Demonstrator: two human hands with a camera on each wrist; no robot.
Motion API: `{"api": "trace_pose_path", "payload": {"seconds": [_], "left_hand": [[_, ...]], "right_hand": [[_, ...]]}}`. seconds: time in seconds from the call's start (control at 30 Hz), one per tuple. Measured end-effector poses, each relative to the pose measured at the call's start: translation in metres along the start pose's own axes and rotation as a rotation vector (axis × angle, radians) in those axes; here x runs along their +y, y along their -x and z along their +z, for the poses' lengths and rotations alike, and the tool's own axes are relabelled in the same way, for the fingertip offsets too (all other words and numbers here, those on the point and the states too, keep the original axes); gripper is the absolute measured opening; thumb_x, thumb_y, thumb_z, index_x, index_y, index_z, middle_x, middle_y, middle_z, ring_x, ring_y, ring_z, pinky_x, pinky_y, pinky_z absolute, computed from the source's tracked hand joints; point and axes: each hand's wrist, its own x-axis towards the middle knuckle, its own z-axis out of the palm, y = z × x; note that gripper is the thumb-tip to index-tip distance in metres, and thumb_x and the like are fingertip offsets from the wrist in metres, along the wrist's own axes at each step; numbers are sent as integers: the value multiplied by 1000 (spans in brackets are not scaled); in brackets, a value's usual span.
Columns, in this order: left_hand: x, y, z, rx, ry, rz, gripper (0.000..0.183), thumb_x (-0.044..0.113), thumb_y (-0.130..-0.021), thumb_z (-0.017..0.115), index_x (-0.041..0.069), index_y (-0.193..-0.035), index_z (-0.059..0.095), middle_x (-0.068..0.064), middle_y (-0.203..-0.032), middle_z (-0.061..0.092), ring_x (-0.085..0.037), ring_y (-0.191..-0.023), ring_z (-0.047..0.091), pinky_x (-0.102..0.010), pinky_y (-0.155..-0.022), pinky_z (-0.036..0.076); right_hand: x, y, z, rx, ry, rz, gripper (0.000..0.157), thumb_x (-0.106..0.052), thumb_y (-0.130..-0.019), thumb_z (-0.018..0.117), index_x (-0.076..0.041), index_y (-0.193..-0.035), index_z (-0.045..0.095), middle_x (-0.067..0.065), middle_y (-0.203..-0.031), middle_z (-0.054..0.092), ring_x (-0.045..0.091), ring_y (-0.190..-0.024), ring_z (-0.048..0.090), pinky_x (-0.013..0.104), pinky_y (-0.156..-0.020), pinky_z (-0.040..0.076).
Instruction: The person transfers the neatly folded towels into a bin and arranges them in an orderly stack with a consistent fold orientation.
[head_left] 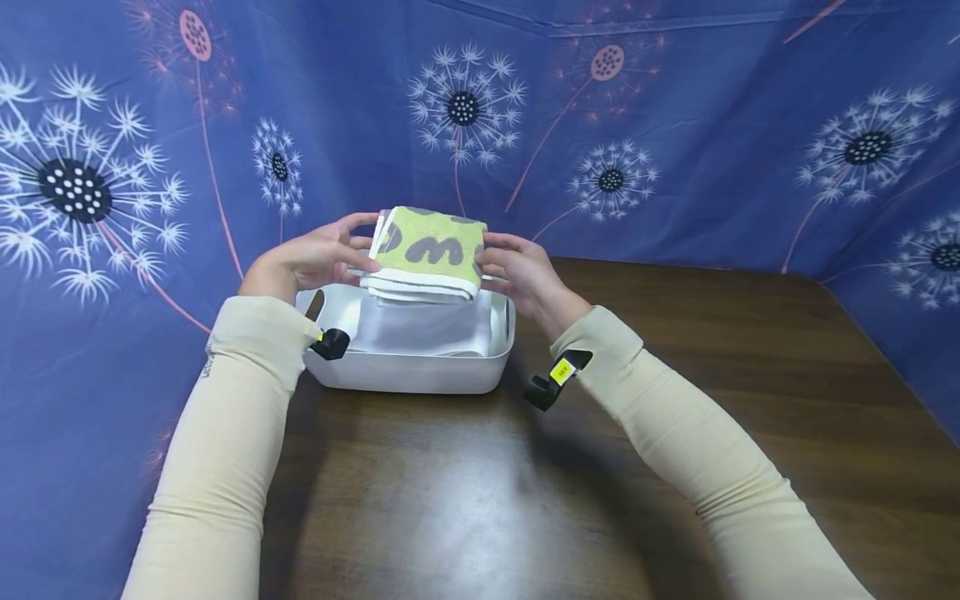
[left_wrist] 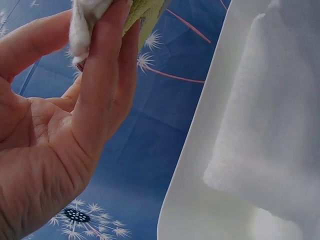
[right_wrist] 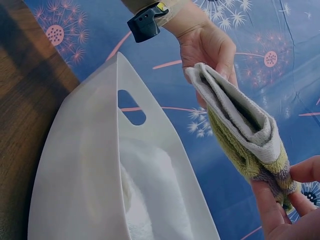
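Both hands hold a folded towel (head_left: 429, 247), yellow-green with grey shapes and a white border, above a white basket (head_left: 408, 375). My left hand (head_left: 318, 254) pinches its left edge between thumb and fingers. At the opposite edge, my right hand (head_left: 525, 271) grips it the same way. The right wrist view shows the towel (right_wrist: 245, 130) folded in layers, with the left hand (right_wrist: 207, 47) at its far end and the right hand (right_wrist: 280, 205) at the near end. Inside the basket lies a white cloth (head_left: 420, 329), partly hidden beneath the raised towel.
The basket has a cut-out handle (right_wrist: 132, 107) in its end wall. It stands on a dark wooden table (head_left: 450, 483), close to a blue curtain (head_left: 360, 100) with dandelion prints. Wrist cameras are strapped to both sleeves (head_left: 247, 392).
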Motion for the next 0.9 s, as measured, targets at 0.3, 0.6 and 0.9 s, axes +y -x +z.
{"api": "trace_pose_path", "payload": {"seconds": [0.3, 0.6, 0.9], "left_hand": [[-12, -4, -4, 17, -39, -32, 90, -13, -83, 56, 19, -150, 4, -19, -149, 20, -18, -88, 61, -30, -67, 54], [-18, -9, -6, 27, -59, -52, 90, -14, -82, 56, 17, -150, 5, -16, -151, 17, -18, -92, 59, -34, -75, 53], [-26, -11, -5, 18, -54, -66, 88, -14, -82, 57, 16, -149, 7, -22, -147, 22, -19, -90, 59, -35, -76, 52]], "right_hand": [[10, -4, 1, -8, 22, 19, 47, 5, -85, 58, -7, -130, 52, 11, -116, 55, 25, -104, 54, 37, -87, 49], [13, -7, 2, 4, 37, 52, 47, 4, -85, 59, -8, -130, 53, 12, -119, 56, 26, -105, 55, 37, -85, 50], [21, -11, -1, -10, 41, 67, 49, 5, -85, 56, -7, -132, 51, 15, -121, 54, 26, -102, 55, 37, -86, 50]]}}
